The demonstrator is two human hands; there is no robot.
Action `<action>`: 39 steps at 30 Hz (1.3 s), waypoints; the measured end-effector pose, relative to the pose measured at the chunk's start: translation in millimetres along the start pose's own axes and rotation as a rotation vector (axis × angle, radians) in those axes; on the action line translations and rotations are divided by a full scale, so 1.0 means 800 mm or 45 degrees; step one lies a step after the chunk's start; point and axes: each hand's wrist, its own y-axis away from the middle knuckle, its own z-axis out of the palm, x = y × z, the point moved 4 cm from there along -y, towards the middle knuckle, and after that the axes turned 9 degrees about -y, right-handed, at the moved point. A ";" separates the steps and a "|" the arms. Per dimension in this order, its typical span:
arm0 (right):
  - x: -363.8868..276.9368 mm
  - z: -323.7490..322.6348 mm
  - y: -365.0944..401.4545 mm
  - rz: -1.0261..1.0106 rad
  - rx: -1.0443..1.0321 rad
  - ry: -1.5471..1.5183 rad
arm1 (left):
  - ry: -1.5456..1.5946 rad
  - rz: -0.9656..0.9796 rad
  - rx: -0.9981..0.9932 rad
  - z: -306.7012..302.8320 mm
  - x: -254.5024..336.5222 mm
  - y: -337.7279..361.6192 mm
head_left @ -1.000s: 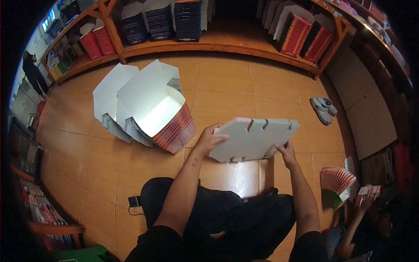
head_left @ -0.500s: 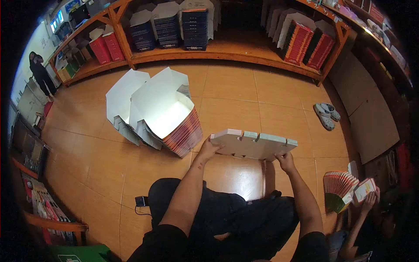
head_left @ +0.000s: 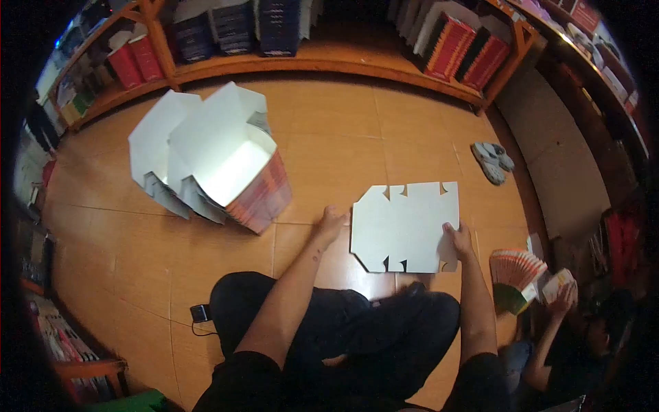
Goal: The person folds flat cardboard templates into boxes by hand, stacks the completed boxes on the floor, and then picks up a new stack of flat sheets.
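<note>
A stack of flat white die-cut cardboard box blanks (head_left: 401,226), with notched edges and two angled corners, faces up above the floor in front of me. My right hand (head_left: 459,242) grips its right edge, thumb on top and the other fingers hidden underneath. Just off the left edge is my left hand (head_left: 332,223), apart from the cardboard, fingers loosely spread and holding nothing. Farther left stand nested open boxes (head_left: 264,199), white inside with raised flaps and red patterned outer sides.
A wooden shelf (head_left: 343,63) at the back holds stacked blue and red boxes. Grey clogs (head_left: 491,163) lie at right. Another person's hand (head_left: 564,296) holds a small white box near fanned orange-and-green cartons (head_left: 516,278). A small black device (head_left: 200,314) sits beside my knee.
The cardboard stack has turned from nearly edge-on to flat, its white face upward. My left hand has let go of its left end. The view has shifted slightly.
</note>
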 end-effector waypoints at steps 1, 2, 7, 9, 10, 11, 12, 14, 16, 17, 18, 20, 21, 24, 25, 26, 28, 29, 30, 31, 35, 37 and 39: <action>0.018 -0.020 0.006 0.094 0.071 0.097 | -0.027 -0.002 -0.059 -0.001 -0.002 0.001; 0.042 -0.046 0.007 0.110 0.088 0.111 | -0.056 0.000 -0.110 -0.002 0.002 0.001; 0.214 -0.227 0.038 0.192 0.222 0.328 | 0.191 -0.113 -0.279 -0.026 0.043 0.023; 0.229 -0.260 0.060 0.098 0.292 0.609 | 0.355 -0.115 -0.225 -0.031 0.059 0.030; 0.207 -0.267 0.080 0.185 0.358 0.746 | 0.345 -0.120 -0.244 -0.029 0.061 0.030; 0.204 -0.281 0.098 0.276 0.425 0.882 | 0.365 -0.108 -0.238 -0.030 0.062 0.029; 0.204 -0.284 0.110 0.289 0.440 0.879 | 0.389 -0.091 -0.228 -0.031 0.064 0.028; 0.200 -0.294 0.125 -0.048 0.487 1.040 | 0.354 -0.108 -0.239 -0.031 0.064 0.031; 0.200 -0.295 0.128 0.163 0.481 1.325 | 0.325 -0.110 -0.225 -0.028 0.057 0.029; 0.201 -0.293 0.127 0.373 0.461 1.602 | 0.310 -0.132 -0.190 -0.029 0.060 0.035; 0.196 -0.288 0.120 0.384 0.464 1.594 | 0.299 -0.132 -0.196 -0.025 0.058 0.036; 0.216 -0.306 0.113 0.760 0.513 1.446 | 0.178 -0.143 -0.242 -0.007 0.035 0.033; 0.233 -0.311 0.109 0.765 0.522 1.438 | 0.172 -0.137 -0.249 0.007 0.023 0.032; 0.313 -0.348 0.088 0.711 0.616 1.599 | -0.001 -0.132 -0.717 0.070 -0.001 0.063; 0.302 -0.343 0.093 0.781 0.655 1.430 | -0.011 -0.100 -0.797 0.090 0.010 0.085; 0.282 -0.336 0.099 0.846 0.696 1.260 | -0.020 -0.153 -0.833 0.113 0.000 0.097; 0.242 -0.327 0.112 0.964 0.771 0.925 | 0.069 -0.239 -1.042 0.150 -0.005 0.124; 0.242 -0.333 0.112 1.013 0.803 0.759 | 0.087 -0.281 -1.066 0.165 -0.001 0.137; 0.242 -0.337 0.116 1.009 0.803 0.767 | 0.108 -0.261 -1.098 0.177 0.005 0.149; 0.248 -0.339 0.103 0.557 0.310 1.478 | 0.171 -0.282 -1.113 0.193 0.000 0.154; 0.202 -0.310 0.121 0.675 0.665 0.401 | 0.328 -0.291 -1.252 0.226 0.004 0.170; 0.175 -0.298 0.126 0.674 0.677 0.551 | 0.319 -0.301 -1.266 0.223 0.014 0.173; 0.176 -0.300 0.122 0.665 0.682 0.688 | 0.301 -0.306 -1.270 0.218 0.018 0.169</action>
